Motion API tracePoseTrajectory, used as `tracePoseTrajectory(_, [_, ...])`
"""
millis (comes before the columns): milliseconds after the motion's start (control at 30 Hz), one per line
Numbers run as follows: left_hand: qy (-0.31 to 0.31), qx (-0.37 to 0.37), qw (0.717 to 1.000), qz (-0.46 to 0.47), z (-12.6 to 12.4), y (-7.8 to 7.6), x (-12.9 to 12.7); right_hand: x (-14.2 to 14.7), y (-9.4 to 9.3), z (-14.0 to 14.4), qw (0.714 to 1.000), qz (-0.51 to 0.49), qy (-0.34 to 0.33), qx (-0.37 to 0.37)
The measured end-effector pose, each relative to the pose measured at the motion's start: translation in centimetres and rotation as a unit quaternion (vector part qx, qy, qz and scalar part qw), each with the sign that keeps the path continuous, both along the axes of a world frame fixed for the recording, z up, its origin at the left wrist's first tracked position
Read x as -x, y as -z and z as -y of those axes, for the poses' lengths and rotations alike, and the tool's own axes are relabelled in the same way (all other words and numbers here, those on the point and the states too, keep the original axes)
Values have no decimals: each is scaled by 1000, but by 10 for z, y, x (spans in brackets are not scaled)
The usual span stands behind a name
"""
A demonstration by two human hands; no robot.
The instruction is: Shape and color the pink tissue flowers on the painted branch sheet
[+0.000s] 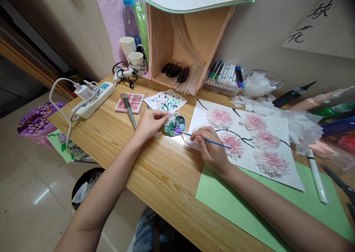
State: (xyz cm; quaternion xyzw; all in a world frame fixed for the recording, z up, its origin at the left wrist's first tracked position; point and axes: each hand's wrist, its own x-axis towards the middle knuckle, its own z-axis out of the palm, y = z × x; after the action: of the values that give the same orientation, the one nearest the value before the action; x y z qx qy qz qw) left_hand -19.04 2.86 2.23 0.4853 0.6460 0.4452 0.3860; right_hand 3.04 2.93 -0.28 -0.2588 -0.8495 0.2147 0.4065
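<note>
Our right hand (pixel 212 152) pinches a thin blue brush (pixel 208 141), its tip reaching left into the palette (pixel 174 124). Our left hand (pixel 149 122) steadies the palette, fingertips closed on its left rim. We see the palette sitting on the counter (pixel 116 133) just beside the left edge of the painting (pixel 249 141), a white sheet with pink blooms on dark branches. That sheet overlaps green paper (pixel 249 211), which runs to the counter's near edge. Behind the palette lie a test scrap (pixel 165 101) and a pink paint box (pixel 130 103) with a thick brush across it. A power strip (pixel 95 98) sits at the far left corner. Bare wood lies open left of our left forearm; markers (pixel 226 76) and tissue crowd the right side.
</note>
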Motion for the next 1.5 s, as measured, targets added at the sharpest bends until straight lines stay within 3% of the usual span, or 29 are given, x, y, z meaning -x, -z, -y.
tracePoseTrajectory(200, [-3, 0, 1000, -14, 1, -1, 0, 1, 0, -1, 999, 24, -48, 4])
tracePoseTrajectory(367, [-5, 3, 1000, -10, 1, -1, 1, 0, 1, -2, 1000, 11, -1, -14])
tracePoseTrajectory(500, [-2, -7, 1000, -10, 0, 1, 2, 0, 2, -2, 999, 16, -38, -8])
tracePoseTrajectory(633, [3, -16, 1000, -21, -1, 2, 3, 0, 2, -2, 1000, 7, -3, -9])
tracePoseTrajectory(767, [4, -15, 1000, -15, -1, 2, 3, 0, 2, -2, 1000, 13, -27, 0])
tracePoseTrajectory(900, [2, -15, 1000, -18, -1, 2, 3, 0, 3, -3, 1000, 4, 13, -11])
tracePoseTrajectory(1033, [0, -16, 1000, -21, -1, 3, 3, 0, 4, -3, 1000, 13, -19, -2])
tracePoseTrajectory(1167, [-7, -7, 1000, -16, 0, 3, 2, -1, 3, -3, 1000, 2, 7, -9])
tracePoseTrajectory(1300, [-4, -12, 1000, -18, 0, 2, 2, -2, 2, -2, 999, 23, -36, 10])
tracePoseTrajectory(1500, [-8, -2, 1000, -18, 0, 0, 1, 0, 2, -2, 1000, 13, -10, 3])
